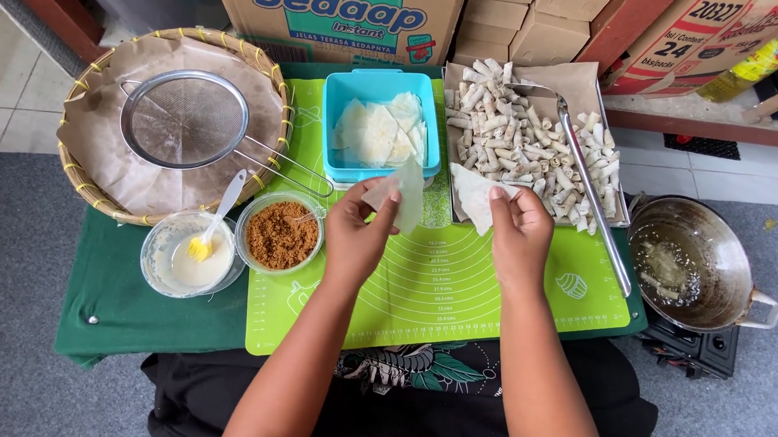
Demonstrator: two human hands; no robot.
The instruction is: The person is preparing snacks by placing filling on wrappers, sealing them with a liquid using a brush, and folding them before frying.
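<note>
Left hand (357, 230) pinched on a thin wrapper sheet (404, 195), right hand (519, 231) pinched on another wrapper (473, 195), both raised over the green mat (456, 295) just near of the blue tub (382, 88), filling bowl (280, 234) within left reach.

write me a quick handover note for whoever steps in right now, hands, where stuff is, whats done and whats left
Left hand: fingers pinch one thin wrapper sheet, lifted above the green mat.
Right hand: fingers hold a second wrapper at the tray's near edge.
Supplies: blue tub holds more wrappers; bowl of brown crumbly filling; bowl of white paste with a yellow brush; strainer in the paper-lined basket; wok with oil on the right.
Done: many finished rolls on the tray.
Left: the wrappers in hand are unfilled and unrolled; the tub is not empty.
</note>
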